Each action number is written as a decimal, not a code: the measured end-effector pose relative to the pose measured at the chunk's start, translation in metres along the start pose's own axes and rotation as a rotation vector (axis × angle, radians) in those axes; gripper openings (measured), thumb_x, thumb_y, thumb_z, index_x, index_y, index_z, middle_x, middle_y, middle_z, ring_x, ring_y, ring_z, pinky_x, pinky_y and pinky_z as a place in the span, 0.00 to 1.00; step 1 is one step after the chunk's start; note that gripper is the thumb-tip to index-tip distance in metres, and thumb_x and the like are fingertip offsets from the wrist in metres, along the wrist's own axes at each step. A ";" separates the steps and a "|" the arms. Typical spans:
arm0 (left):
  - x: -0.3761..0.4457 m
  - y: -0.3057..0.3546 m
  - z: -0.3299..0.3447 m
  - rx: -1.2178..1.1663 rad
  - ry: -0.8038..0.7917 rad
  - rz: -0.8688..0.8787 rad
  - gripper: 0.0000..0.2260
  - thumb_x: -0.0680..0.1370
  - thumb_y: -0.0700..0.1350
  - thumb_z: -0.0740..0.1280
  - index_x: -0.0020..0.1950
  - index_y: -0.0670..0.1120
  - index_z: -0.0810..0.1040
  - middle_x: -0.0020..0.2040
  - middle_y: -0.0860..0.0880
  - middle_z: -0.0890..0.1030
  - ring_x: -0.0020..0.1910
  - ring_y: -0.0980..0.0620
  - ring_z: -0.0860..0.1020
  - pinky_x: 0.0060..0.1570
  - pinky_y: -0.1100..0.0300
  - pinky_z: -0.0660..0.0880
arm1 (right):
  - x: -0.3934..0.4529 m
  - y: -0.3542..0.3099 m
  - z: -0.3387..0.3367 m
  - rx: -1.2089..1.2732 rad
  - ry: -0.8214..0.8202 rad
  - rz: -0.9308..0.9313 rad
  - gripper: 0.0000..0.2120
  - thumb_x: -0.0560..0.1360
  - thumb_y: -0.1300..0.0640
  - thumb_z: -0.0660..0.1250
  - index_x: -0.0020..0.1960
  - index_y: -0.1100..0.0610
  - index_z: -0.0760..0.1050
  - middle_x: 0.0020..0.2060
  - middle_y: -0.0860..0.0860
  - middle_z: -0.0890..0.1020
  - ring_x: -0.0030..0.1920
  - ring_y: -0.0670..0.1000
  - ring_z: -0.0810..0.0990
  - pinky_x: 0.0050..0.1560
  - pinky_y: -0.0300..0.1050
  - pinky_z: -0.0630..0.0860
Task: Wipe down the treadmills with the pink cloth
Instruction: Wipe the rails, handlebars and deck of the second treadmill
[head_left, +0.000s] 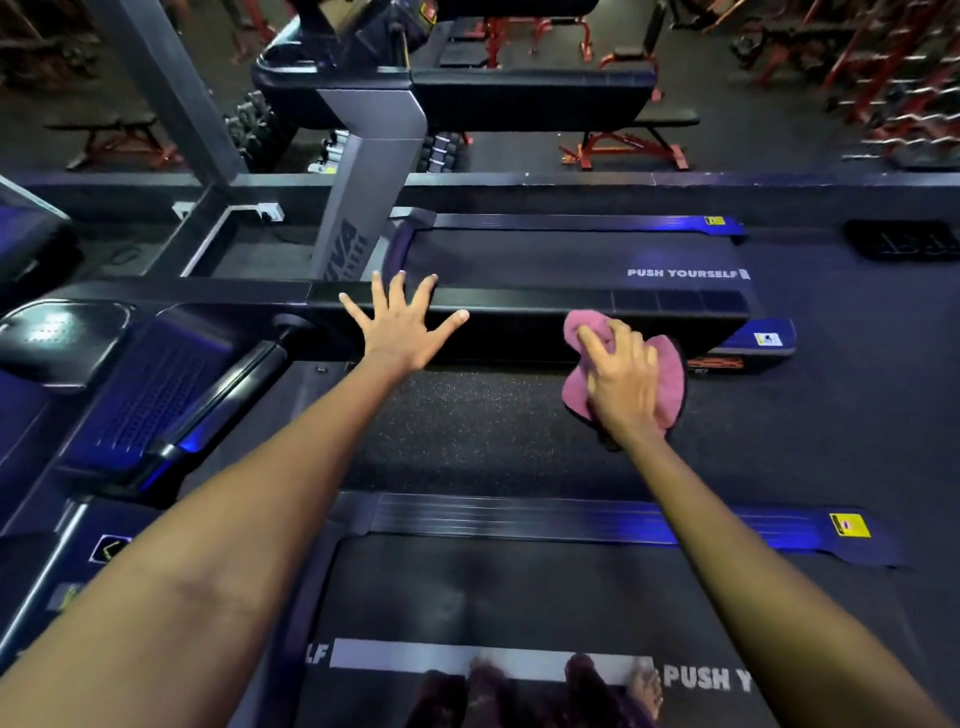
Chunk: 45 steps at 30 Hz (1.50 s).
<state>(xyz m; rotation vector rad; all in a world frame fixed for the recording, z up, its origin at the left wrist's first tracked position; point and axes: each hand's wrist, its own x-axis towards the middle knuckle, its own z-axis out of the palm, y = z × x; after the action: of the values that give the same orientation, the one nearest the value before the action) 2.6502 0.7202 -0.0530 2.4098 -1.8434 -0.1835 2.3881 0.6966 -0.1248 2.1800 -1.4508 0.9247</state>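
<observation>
My right hand (621, 376) presses the pink cloth (667, 382) against the near side of a black handrail (524, 312) belonging to the treadmill I stand on. The cloth bunches out around my fingers. My left hand (402, 325) lies flat on the same rail further left, fingers spread wide, holding nothing. Beyond the rail lies a neighbouring treadmill's belt (571, 254) marked "PUSH YOURSELF". Under me is another belt (467, 597) with the same lettering, and my feet show at the bottom edge.
The treadmill's console (67, 338) sits at the left, with a grey upright post (363, 171) behind it. A speckled floor strip (467, 431) runs between the two decks. Red weight benches (623, 140) and racks stand at the back.
</observation>
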 end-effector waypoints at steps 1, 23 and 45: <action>0.002 -0.001 -0.002 -0.009 -0.020 0.005 0.34 0.74 0.71 0.48 0.76 0.58 0.50 0.78 0.46 0.49 0.76 0.42 0.40 0.65 0.31 0.34 | 0.005 -0.002 -0.003 0.013 0.020 0.070 0.26 0.62 0.66 0.72 0.57 0.52 0.68 0.48 0.60 0.79 0.40 0.59 0.78 0.36 0.49 0.73; 0.003 -0.021 -0.011 0.047 -0.085 -0.029 0.29 0.79 0.65 0.44 0.77 0.55 0.43 0.75 0.41 0.32 0.73 0.43 0.29 0.65 0.35 0.29 | 0.058 -0.084 -0.004 -0.029 -0.027 -0.411 0.17 0.65 0.65 0.59 0.53 0.55 0.69 0.42 0.55 0.79 0.39 0.56 0.77 0.35 0.46 0.70; 0.004 -0.028 -0.017 -0.072 -0.180 -0.006 0.36 0.78 0.65 0.46 0.77 0.44 0.39 0.77 0.50 0.38 0.75 0.48 0.33 0.66 0.36 0.31 | 0.140 -0.056 -0.053 0.066 -0.798 -0.352 0.15 0.73 0.61 0.62 0.57 0.49 0.77 0.51 0.54 0.76 0.54 0.58 0.76 0.42 0.47 0.68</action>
<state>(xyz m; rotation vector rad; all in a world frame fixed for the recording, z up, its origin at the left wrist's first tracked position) 2.6802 0.7232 -0.0410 2.4206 -1.8648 -0.4742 2.4583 0.6574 0.0134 2.8935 -1.2387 -0.0509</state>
